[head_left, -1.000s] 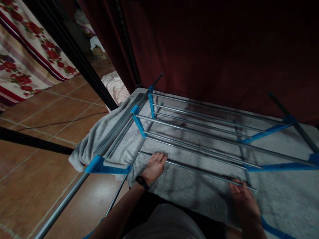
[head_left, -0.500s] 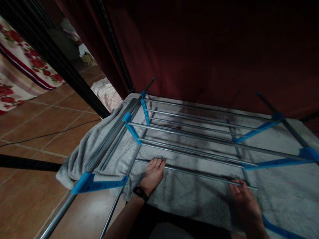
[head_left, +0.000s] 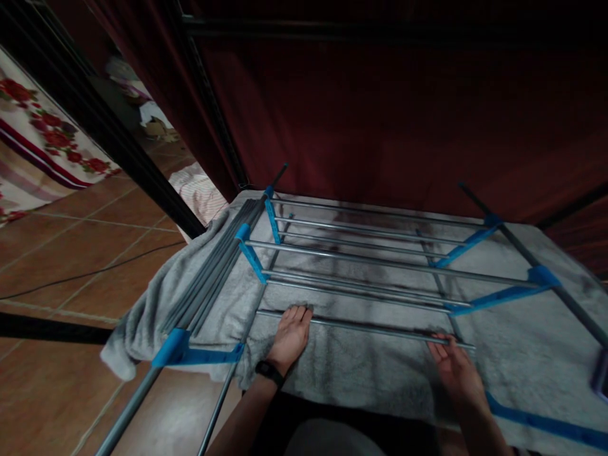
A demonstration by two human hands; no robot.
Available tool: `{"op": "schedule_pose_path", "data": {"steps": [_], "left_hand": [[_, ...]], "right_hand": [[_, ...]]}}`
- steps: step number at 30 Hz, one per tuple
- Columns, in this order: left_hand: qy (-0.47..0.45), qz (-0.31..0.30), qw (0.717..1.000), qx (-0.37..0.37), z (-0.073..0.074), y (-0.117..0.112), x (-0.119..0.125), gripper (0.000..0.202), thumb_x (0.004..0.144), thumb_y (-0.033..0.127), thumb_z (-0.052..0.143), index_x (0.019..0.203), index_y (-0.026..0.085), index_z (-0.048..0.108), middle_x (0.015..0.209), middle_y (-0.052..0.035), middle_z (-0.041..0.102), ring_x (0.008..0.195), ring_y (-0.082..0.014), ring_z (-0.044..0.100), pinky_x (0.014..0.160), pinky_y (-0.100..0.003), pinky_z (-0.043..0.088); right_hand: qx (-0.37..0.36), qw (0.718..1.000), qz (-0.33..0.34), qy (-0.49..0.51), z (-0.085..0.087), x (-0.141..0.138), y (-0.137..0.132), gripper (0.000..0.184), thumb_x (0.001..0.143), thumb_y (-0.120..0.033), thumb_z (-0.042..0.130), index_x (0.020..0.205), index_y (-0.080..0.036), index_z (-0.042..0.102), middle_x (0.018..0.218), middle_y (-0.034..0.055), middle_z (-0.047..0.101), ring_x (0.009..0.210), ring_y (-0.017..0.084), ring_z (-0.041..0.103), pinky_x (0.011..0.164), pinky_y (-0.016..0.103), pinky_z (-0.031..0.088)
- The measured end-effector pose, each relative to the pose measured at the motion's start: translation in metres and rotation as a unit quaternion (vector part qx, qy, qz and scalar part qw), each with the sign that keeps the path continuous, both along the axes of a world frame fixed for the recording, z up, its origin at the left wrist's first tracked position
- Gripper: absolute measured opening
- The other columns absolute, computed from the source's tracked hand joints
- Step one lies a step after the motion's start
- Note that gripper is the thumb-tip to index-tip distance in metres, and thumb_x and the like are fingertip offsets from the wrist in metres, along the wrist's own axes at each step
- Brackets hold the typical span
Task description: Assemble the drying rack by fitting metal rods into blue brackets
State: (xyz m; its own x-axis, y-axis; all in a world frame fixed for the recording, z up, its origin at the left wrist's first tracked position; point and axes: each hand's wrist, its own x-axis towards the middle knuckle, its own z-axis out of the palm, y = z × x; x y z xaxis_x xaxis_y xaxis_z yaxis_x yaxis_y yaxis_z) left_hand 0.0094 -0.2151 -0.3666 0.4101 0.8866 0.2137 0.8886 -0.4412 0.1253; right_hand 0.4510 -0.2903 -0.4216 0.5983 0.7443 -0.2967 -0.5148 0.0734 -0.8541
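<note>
A grey towel lies spread under the rods of a metal drying rack with blue plastic joints. My left hand rests flat on the towel, fingers stretched out and touching the nearest rod; a black watch sits on its wrist. My right hand lies on the towel further right, fingers straight, their tips at the same rod near its right end. Neither hand grips anything.
The rack's left wing carries a bundle of rods, and the towel's corner hangs over it. A dark red curtain hangs behind. Brown floor tiles, a black cable and floral fabric are at the left.
The view has tilted up and shifted, showing more of the curtain. Both hands stay on the towel at the nearest rod, almost unmoved.
</note>
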Motion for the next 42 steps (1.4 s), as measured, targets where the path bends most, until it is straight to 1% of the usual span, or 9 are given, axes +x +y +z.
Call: {"op": "schedule_pose_path", "data": {"steps": [3,6,13,18,24,29,32,37,42], "left_hand": [[-0.005,-0.001,1.000,-0.006,0.000,0.000,0.000,0.036,0.098,0.011,0.047,0.129,0.015,0.065,0.113,-0.0113,0.069,0.112,-0.0273,0.060,0.105,-0.043,0.045],[-0.012,0.001,1.000,-0.007,0.001,0.001,0.000,0.036,0.099,0.010,0.046,0.128,0.015,0.066,0.112,-0.0113,0.069,0.111,-0.0270,0.060,0.105,-0.044,0.045],[-0.012,0.002,1.000,-0.010,-0.001,0.001,0.000,0.035,0.099,0.011,0.045,0.126,0.016,0.067,0.112,-0.0114,0.069,0.110,-0.0268,0.060,0.105,-0.044,0.045],[-0.013,0.001,1.000,-0.015,0.002,0.002,0.001,0.034,0.100,0.012,0.044,0.125,0.016,0.068,0.112,-0.0116,0.069,0.109,-0.0271,0.061,0.104,-0.044,0.046],[-0.026,0.003,1.000,-0.001,-0.002,0.003,0.000,0.035,0.099,0.012,0.044,0.125,0.016,0.068,0.110,-0.0120,0.069,0.109,-0.0275,0.061,0.103,-0.045,0.047],[-0.017,0.013,1.000,-0.008,-0.006,0.004,-0.001,0.037,0.101,0.013,0.042,0.126,0.017,0.069,0.112,-0.0118,0.070,0.112,-0.0273,0.061,0.105,-0.045,0.046],[-0.006,0.017,1.000,-0.013,-0.003,0.004,-0.001,0.038,0.100,0.013,0.041,0.127,0.017,0.069,0.115,-0.0118,0.071,0.113,-0.0274,0.061,0.105,-0.045,0.046],[-0.008,0.008,1.000,-0.013,0.006,0.005,0.000,0.039,0.100,0.013,0.039,0.126,0.017,0.069,0.111,-0.0115,0.070,0.106,-0.0270,0.061,0.101,-0.045,0.047],[-0.002,0.013,1.000,-0.004,0.008,0.005,0.002,0.037,0.101,0.014,0.041,0.124,0.016,0.069,0.111,-0.0128,0.070,0.108,-0.0282,0.061,0.102,-0.045,0.046]], "right_hand": [[-0.022,1.000,-0.010,0.010,0.003,-0.002,0.003,0.026,0.069,-0.039,0.090,0.085,-0.027,0.074,0.101,-0.0001,0.076,0.112,0.020,0.070,0.123,0.047,0.041],[-0.023,1.000,-0.008,0.016,0.006,-0.003,0.002,0.027,0.069,-0.041,0.091,0.085,-0.027,0.074,0.102,0.0001,0.076,0.112,0.020,0.070,0.122,0.049,0.042],[0.004,0.999,0.001,0.036,0.009,-0.005,0.001,0.028,0.068,-0.038,0.093,0.084,-0.026,0.074,0.099,-0.0021,0.077,0.104,0.015,0.071,0.117,0.040,0.048],[0.014,0.999,0.003,0.034,0.009,-0.006,0.002,0.024,0.069,-0.037,0.092,0.080,-0.026,0.074,0.097,-0.0012,0.077,0.104,0.016,0.072,0.115,0.041,0.050],[0.010,0.999,0.004,0.035,0.010,-0.008,0.002,0.025,0.071,-0.037,0.091,0.085,-0.026,0.074,0.098,-0.0009,0.078,0.103,0.017,0.072,0.113,0.043,0.051],[0.015,0.999,0.010,0.039,0.010,-0.009,0.002,0.028,0.072,-0.038,0.091,0.089,-0.026,0.074,0.098,-0.0013,0.077,0.103,0.016,0.072,0.115,0.042,0.049],[0.023,0.999,0.006,0.046,0.013,-0.011,0.003,0.028,0.071,-0.037,0.091,0.090,-0.026,0.074,0.099,-0.0012,0.077,0.103,0.016,0.072,0.116,0.044,0.049],[0.033,0.998,0.005,0.052,0.020,-0.017,0.004,0.030,0.070,-0.036,0.091,0.091,-0.025,0.073,0.098,-0.0012,0.077,0.104,0.016,0.072,0.116,0.043,0.048],[0.049,0.997,0.016,0.064,0.025,-0.021,0.005,0.026,0.073,-0.034,0.089,0.089,-0.024,0.073,0.098,-0.0007,0.077,0.103,0.016,0.072,0.115,0.043,0.049]]}}
